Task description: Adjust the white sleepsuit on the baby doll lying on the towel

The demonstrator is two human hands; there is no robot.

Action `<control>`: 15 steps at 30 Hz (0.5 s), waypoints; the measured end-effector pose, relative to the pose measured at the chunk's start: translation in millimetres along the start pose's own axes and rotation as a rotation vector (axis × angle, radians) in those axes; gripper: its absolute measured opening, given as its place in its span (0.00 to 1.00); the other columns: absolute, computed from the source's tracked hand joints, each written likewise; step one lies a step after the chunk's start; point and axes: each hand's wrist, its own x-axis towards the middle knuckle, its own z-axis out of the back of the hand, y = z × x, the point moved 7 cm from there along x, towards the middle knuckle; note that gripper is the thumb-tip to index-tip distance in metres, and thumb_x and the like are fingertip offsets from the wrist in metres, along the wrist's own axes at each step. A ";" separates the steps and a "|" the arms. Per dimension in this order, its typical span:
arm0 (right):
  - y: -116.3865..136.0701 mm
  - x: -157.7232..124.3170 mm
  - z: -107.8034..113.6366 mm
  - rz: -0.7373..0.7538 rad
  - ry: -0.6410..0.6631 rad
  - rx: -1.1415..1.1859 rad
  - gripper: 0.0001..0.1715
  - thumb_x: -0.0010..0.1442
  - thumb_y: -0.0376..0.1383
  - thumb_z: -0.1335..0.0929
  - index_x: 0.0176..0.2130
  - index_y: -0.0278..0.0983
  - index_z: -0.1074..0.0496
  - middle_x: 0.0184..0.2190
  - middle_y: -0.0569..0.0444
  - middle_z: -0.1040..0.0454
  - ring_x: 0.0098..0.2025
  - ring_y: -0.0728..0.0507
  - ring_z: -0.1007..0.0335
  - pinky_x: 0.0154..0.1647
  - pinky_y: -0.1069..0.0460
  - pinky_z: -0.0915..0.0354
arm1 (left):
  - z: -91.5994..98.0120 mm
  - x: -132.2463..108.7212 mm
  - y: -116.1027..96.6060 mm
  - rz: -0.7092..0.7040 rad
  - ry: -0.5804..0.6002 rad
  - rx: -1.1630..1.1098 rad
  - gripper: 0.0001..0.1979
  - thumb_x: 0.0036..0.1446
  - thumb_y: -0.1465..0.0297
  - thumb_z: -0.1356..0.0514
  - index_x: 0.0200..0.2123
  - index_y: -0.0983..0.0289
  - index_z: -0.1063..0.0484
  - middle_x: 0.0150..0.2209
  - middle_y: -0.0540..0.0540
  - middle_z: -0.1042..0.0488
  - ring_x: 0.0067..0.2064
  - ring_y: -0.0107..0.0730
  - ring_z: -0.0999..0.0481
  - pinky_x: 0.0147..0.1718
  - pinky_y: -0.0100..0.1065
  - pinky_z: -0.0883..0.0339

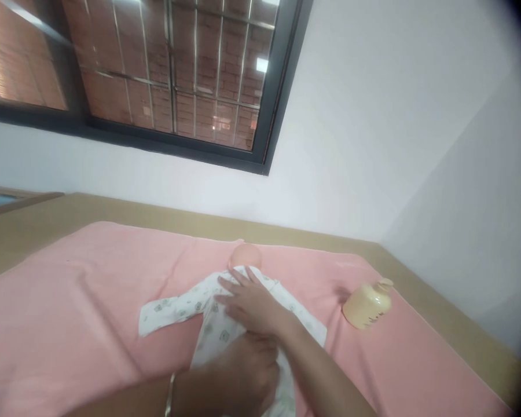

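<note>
A doll lies on its back with its round, skin-toned head (pixel 245 253) toward the wall. Its white long-sleeved garment (pixel 169 311) has small printed figures, and both sleeves spread outward. My right hand (pixel 248 298) rests on the upper chest of the garment, fingers spread, holding nothing. Just below it, my left hand (pixel 249 370), with a bracelet on the wrist, is curled closed over the garment's front. What its fingers grip is hidden, and the hand is slightly blurred.
A pale yellow bottle-shaped container (pixel 367 306) lies tilted to the right of the doll. Under everything spreads a pink cloth (pixel 87 301) with creases, on a tan surface (pixel 125 208). Behind are a white wall (pixel 338 145) and a dark-framed barred window (pixel 260 156).
</note>
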 end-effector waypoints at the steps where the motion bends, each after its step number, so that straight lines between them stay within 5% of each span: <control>1: -5.9 1.2 -1.3 -0.047 -0.012 -0.001 0.21 0.68 0.41 0.43 0.59 0.48 0.39 0.65 0.58 0.51 0.67 0.40 0.66 0.65 0.37 0.63 | -0.8 -0.2 0.0 0.007 0.005 -0.032 0.08 0.50 0.71 0.46 0.20 0.63 0.38 0.20 0.53 0.38 0.27 0.33 0.39 0.29 0.37 0.43; 6: -19.0 -15.4 -5.3 -0.337 -0.044 0.019 0.32 0.67 0.43 0.44 0.65 0.31 0.51 0.65 0.42 0.56 0.66 0.35 0.65 0.62 0.38 0.54 | -9.8 -5.6 -3.4 0.012 -0.005 -0.045 0.08 0.49 0.75 0.47 0.19 0.62 0.38 0.20 0.53 0.37 0.25 0.33 0.39 0.26 0.38 0.42; 11: 2.8 -9.1 -7.8 -0.050 0.024 0.051 0.26 0.67 0.41 0.42 0.63 0.49 0.46 0.66 0.59 0.56 0.67 0.40 0.69 0.65 0.39 0.63 | -9.5 -4.7 -3.2 0.014 -0.020 -0.044 0.07 0.48 0.73 0.47 0.19 0.63 0.36 0.19 0.54 0.37 0.25 0.34 0.39 0.23 0.38 0.44; 15: -32.7 -13.3 -11.2 -0.357 0.006 0.079 0.34 0.68 0.45 0.45 0.66 0.31 0.55 0.66 0.43 0.60 0.67 0.37 0.68 0.64 0.39 0.59 | 3.1 0.8 -1.1 0.007 -0.029 -0.078 0.10 0.51 0.74 0.48 0.19 0.63 0.39 0.20 0.53 0.40 0.26 0.32 0.39 0.26 0.38 0.42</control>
